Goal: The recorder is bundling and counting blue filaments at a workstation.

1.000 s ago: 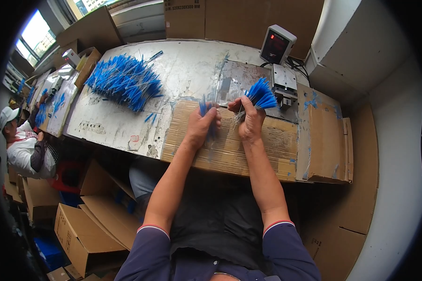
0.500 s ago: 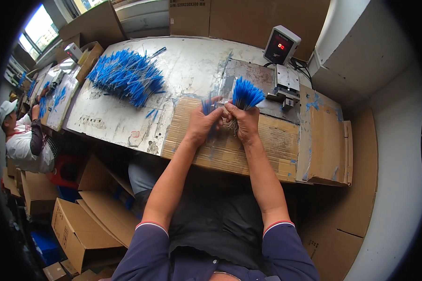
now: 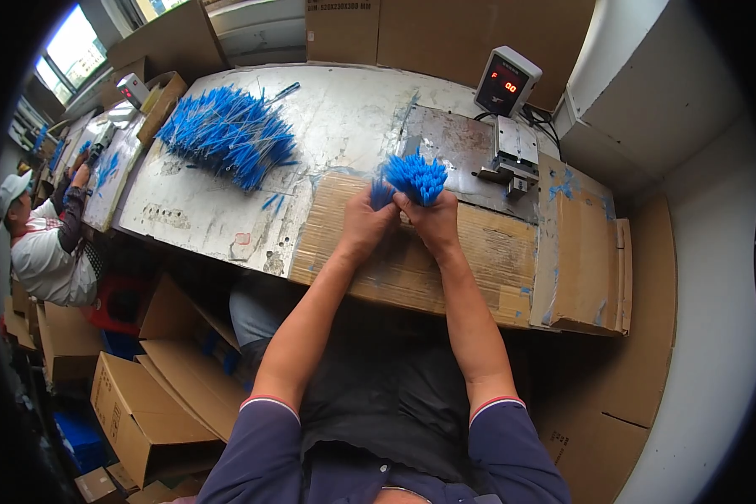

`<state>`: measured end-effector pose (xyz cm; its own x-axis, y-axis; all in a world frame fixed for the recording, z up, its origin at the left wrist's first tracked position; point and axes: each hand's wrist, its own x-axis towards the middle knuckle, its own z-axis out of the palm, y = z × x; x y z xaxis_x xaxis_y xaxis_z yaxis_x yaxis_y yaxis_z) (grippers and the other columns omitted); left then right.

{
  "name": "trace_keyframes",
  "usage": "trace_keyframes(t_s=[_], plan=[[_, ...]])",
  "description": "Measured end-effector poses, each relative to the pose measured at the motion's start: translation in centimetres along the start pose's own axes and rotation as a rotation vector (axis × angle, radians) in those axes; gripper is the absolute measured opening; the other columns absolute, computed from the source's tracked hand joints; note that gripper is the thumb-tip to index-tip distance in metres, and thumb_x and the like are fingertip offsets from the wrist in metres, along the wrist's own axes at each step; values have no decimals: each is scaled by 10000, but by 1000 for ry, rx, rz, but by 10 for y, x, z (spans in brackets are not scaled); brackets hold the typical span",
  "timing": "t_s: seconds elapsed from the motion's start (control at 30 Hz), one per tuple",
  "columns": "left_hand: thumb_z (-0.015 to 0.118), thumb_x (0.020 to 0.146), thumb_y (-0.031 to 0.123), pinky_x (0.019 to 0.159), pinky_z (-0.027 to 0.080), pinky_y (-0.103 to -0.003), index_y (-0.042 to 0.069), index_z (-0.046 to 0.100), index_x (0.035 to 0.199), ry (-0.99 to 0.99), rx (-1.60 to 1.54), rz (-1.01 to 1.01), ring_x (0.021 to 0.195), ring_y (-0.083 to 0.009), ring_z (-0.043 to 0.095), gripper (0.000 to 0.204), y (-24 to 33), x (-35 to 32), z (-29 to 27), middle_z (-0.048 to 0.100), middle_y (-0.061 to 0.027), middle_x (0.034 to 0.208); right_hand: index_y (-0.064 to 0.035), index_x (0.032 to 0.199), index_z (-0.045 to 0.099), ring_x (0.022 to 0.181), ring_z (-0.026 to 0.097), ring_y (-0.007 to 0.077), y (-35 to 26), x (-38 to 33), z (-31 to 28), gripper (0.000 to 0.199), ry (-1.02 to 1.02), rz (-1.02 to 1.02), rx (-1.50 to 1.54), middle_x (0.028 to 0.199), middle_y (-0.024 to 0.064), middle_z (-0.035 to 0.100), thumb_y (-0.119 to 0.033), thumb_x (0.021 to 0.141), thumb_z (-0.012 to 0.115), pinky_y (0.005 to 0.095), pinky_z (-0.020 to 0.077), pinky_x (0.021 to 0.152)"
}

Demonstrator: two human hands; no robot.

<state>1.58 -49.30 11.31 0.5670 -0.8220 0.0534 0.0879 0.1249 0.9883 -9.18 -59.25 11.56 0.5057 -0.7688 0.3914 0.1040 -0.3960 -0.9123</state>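
Observation:
My right hand [image 3: 434, 225] is closed around a thick bundle of thin blue-tipped wire sticks [image 3: 420, 175], their blue ends pointing up and away from me. Close against it, my left hand [image 3: 367, 227] grips a smaller bunch of the same sticks [image 3: 381, 193], slightly blurred. The thumbs nearly meet between the two bunches. The lower ends of both bunches are hidden by my hands. Beneath them lies a flat cardboard sheet [image 3: 479, 273] on the bench. A large loose pile of such sticks [image 3: 227, 134] lies farther left.
A metal fixture [image 3: 514, 151] and a box with a red digital display [image 3: 507, 81] stand at the back right of the worn white bench [image 3: 202, 214]. Cardboard [image 3: 592, 256] covers its right end. Open cartons [image 3: 155, 416] sit lower left. Another person [image 3: 46, 244] works at the far left.
My right hand has tipped its bundle and drawn it left and lower, against my left hand's bunch. The display reading has changed. The other person's arm has reached farther over their bench.

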Motion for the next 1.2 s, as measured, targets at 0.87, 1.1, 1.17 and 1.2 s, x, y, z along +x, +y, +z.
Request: trace_keyframes(t_s=[0.87,1.1,1.17,1.2], plan=[[692,1021,283,575,425,-215,51,722,958,-150,79,-18,625,-57,549,243,11,-4,-3,640,18,728,13,1008,700,652,660,150,-11,6,-9,168,68,367,617,822,61,702,-38,881,798,286,574,598],[603,1067,261,617,475,-213,52,677,1065,-158,-209,-97,686,-71,580,221,5,2,-11,667,-17,859,-6,974,681,679,697,221,-17,11,-26,93,271,334,861,823,102,701,-56,930,746,357,606,638],[583,1075,240,638,487,-213,51,662,1109,-168,-258,-108,715,-73,589,207,3,4,-11,667,-24,894,3,986,675,645,664,191,-18,9,-25,121,177,307,805,809,86,684,-39,907,757,320,564,575],[570,1079,221,667,494,-214,47,641,1161,-172,-277,-98,741,-75,592,205,3,4,-12,659,-22,918,3,986,675,645,664,191,-19,7,-22,121,182,306,804,809,86,684,-39,907,757,320,564,575]])
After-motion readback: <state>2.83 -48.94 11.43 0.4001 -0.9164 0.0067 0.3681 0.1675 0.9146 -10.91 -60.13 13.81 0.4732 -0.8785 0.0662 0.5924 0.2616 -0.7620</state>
